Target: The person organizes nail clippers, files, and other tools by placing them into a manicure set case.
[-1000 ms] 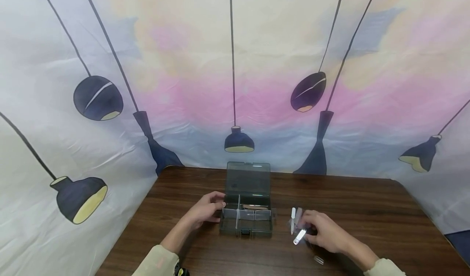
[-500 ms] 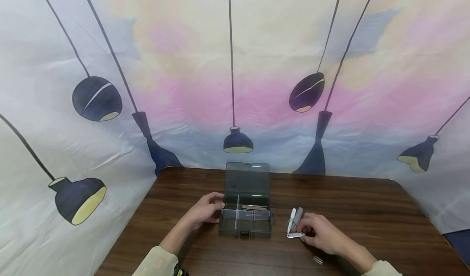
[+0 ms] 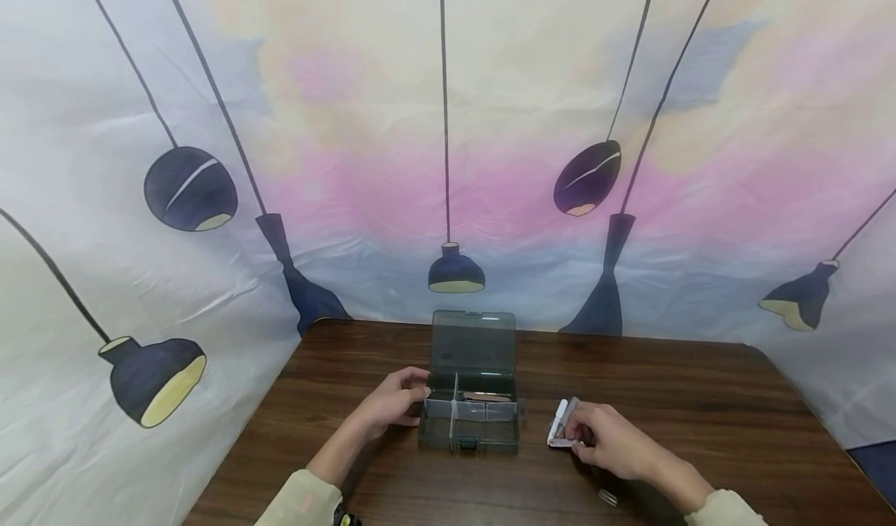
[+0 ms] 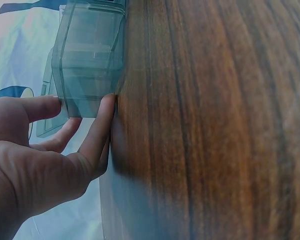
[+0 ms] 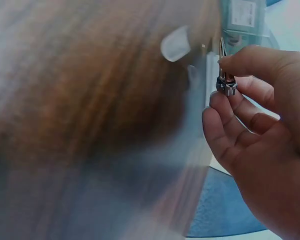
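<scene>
My left hand (image 3: 388,403) is at the left side of a translucent grey-green compartment box (image 3: 484,442) with its lid raised; its fingertips touch the side wall and rim (image 4: 87,65). My right hand (image 3: 610,436) pinches a silver nail clipper (image 5: 226,85) between thumb and fingers, right of the box. In the head view the clipper lies nearly level, at the lower end of a slim white nail-file-like piece (image 3: 558,417). A translucent grey strip (image 3: 574,406) lies beside that piece, partly covered by my fingers.
A small clear piece (image 3: 607,498) lies on the dark wooden table (image 3: 707,401), nearer than my right hand. Inside the box, dividers form compartments, and a copper-coloured item (image 3: 488,396) sits in the back right one. A patterned cloth (image 3: 378,160) hangs behind the table.
The nail clipper has turned from a slant to nearly level and come down to the white piece's lower end, my right hand moving slightly with it. My left hand stays at the box.
</scene>
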`<state>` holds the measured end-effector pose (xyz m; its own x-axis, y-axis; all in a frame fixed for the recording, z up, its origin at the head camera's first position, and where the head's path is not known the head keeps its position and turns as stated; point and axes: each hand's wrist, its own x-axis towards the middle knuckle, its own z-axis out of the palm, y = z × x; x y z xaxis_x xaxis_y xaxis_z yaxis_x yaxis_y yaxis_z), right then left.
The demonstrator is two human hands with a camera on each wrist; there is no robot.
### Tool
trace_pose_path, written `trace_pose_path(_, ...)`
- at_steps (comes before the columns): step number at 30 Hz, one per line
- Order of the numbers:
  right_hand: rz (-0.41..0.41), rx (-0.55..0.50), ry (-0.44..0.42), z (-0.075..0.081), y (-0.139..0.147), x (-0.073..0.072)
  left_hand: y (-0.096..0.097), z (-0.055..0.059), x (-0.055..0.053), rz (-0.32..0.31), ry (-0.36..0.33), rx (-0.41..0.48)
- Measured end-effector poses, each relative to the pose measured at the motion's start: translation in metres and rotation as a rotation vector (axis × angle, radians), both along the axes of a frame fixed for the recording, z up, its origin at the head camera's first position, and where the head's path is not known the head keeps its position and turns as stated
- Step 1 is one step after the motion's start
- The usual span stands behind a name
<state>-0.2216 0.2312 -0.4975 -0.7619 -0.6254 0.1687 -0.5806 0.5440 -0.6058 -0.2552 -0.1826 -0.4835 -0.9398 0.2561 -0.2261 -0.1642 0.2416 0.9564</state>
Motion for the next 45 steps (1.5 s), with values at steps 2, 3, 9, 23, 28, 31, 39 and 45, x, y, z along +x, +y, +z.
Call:
trace_pose_path(2,-0.008,0.0,0.001,0.004,0.0,-0.002,0.0,0.0,0.0,0.002,0.001,-0.002)
trace_pose_path(3,-0.016,-0.002,0.014,0.006,-0.001,-0.003,0.0,0.0,0.0,0.003,0.001,-0.002)
trace_pose_path(9,-0.081,-0.039,0.095,0.016,-0.009,-0.01,0.001,0.001,-0.001,0.003,0.004,-0.004)
trace_pose_path(23,-0.092,-0.103,0.124,0.031,-0.068,-0.037,-0.001,0.002,-0.001,0.017,-0.004,-0.03)
trace_pose_path(28,-0.074,-0.123,0.157,0.027,-0.088,-0.049,-0.001,0.002,-0.001,0.012,-0.001,-0.032)
trace_pose_path(31,-0.065,-0.132,0.154,0.025,-0.098,-0.053,-0.001,0.002,-0.001,0.01,0.0,-0.031)
trace_pose_path(39,-0.032,-0.121,0.107,0.023,-0.118,-0.057,-0.001,0.002,0.0,0.011,-0.012,-0.027)
trace_pose_path(45,-0.036,-0.11,0.096,0.018,-0.123,-0.058,0.0,0.001,-0.002,0.007,-0.009,-0.021)
